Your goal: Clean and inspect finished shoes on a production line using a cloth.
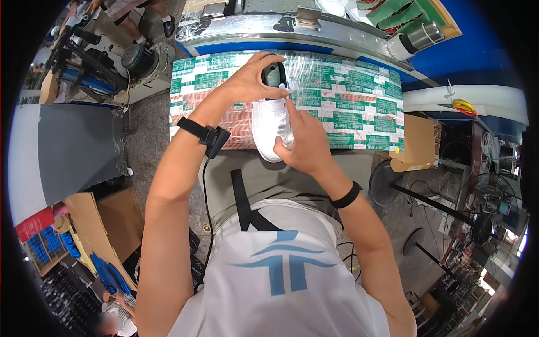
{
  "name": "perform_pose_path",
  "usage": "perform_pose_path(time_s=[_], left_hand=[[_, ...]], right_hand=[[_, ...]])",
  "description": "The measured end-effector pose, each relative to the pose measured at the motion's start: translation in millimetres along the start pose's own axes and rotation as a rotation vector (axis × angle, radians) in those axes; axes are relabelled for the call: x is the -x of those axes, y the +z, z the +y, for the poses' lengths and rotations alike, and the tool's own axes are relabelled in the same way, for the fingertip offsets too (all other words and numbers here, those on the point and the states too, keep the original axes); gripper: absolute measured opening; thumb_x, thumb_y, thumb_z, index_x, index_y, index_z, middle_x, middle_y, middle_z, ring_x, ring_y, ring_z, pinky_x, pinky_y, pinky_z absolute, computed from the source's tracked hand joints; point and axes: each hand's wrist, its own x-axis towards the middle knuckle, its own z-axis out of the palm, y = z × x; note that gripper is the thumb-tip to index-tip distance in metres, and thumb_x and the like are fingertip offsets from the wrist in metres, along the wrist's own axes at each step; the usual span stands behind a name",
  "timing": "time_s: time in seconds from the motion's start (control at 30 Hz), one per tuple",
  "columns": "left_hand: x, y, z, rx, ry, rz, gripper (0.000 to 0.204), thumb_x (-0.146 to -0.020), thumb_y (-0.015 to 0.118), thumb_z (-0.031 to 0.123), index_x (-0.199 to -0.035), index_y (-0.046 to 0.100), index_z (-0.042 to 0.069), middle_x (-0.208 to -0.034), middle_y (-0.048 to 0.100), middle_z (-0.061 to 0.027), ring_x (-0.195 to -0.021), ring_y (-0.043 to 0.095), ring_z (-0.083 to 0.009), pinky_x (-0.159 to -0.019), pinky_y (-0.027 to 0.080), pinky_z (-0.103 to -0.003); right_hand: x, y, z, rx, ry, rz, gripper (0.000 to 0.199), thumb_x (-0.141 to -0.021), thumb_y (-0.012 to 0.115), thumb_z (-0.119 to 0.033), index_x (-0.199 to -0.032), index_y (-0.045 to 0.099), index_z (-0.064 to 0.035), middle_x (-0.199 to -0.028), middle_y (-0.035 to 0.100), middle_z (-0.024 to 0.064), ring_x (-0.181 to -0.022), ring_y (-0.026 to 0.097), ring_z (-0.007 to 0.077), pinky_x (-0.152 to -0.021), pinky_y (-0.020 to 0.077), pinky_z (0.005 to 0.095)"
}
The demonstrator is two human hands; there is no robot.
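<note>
A white lace-up sneaker (265, 128) lies on the taped tabletop (359, 112), its toe toward me. In its opening sits a dark green-black piece (273, 76) with a small round hole, which looks like a shoe last. My left hand (247, 80) curls around the heel end, fingers over the far side and thumb by the tongue. My right hand (309, 140) grips the shoe's right side, its thumb over the front and its index finger stretched up toward the tongue. The right hand hides part of that side.
Beyond the tabletop runs a metal-edged machine or conveyor (247, 36) with a metal cylinder (424, 36) at its right. Cardboard boxes (415, 143) stand at the right. A grey panel (81, 151) is at the left. Another person (118, 312) shows at lower left.
</note>
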Motion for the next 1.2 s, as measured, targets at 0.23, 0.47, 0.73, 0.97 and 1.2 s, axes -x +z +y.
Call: perform_pose_path(time_s=[0.23,0.47,0.73,0.97,1.2], left_hand=[[3.4,5.2,-4.2,0.138,0.033,0.084,0.081,-0.083,0.096,0.033,-0.156,0.064,0.019,-0.170,0.047,-0.0180,-0.162,0.043,-0.0371,-0.130,0.042,-0.050],[-2.3,8.2,-21.6,0.072,0.172,0.192,0.079,-0.084,0.095,0.034,-0.154,0.065,0.013,-0.158,0.056,-0.0185,-0.151,0.054,-0.0372,-0.125,0.046,-0.046],[1.4,10.4,-10.6,0.070,0.066,0.126,0.089,-0.084,0.096,0.047,-0.161,0.059,0.019,-0.165,0.047,-0.0182,-0.154,0.050,-0.0415,-0.123,0.050,-0.050],[-2.5,13.9,-9.5,-0.013,0.038,0.205,0.094,-0.076,0.099,0.053,-0.156,0.065,0.017,-0.163,0.051,-0.0186,-0.149,0.055,-0.0411,-0.120,0.052,-0.049],[-0.2,5.1,-17.0,0.067,0.090,0.161,0.087,-0.078,0.100,0.044,-0.153,0.067,0.018,-0.157,0.054,-0.0170,-0.148,0.055,-0.0384,-0.122,0.050,-0.048]], right_hand=[[-10.7,-20.5,6.4,0.047,-0.068,-0.037,0.086,-0.083,0.083,-0.027,-0.154,0.054,0.0121,-0.099,0.065,0.0178,-0.089,0.067,0.0369,-0.078,0.0538,0.0510],[73.6,-120.4,-21.1,-0.304,0.239,-0.430,0.079,-0.088,0.080,-0.024,-0.157,0.056,0.0087,-0.106,0.069,0.0183,-0.095,0.069,0.0405,-0.085,0.0565,0.0508],[16.4,-15.9,-10.1,-0.223,-0.009,-0.026,0.085,-0.082,0.085,-0.022,-0.157,0.056,0.0055,-0.105,0.068,0.0176,-0.095,0.069,0.0380,-0.086,0.0556,0.0492],[-2.6,10.6,-13.9,-0.017,-0.072,-0.084,0.087,-0.081,0.086,-0.027,-0.153,0.055,0.0119,-0.105,0.070,0.0206,-0.092,0.070,0.0387,-0.081,0.0562,0.0502],[20.1,-3.6,-42.7,-0.279,0.021,-0.209,0.088,-0.083,0.086,-0.028,-0.156,0.054,0.0096,-0.103,0.068,0.0209,-0.094,0.070,0.0418,-0.081,0.0575,0.0498]])
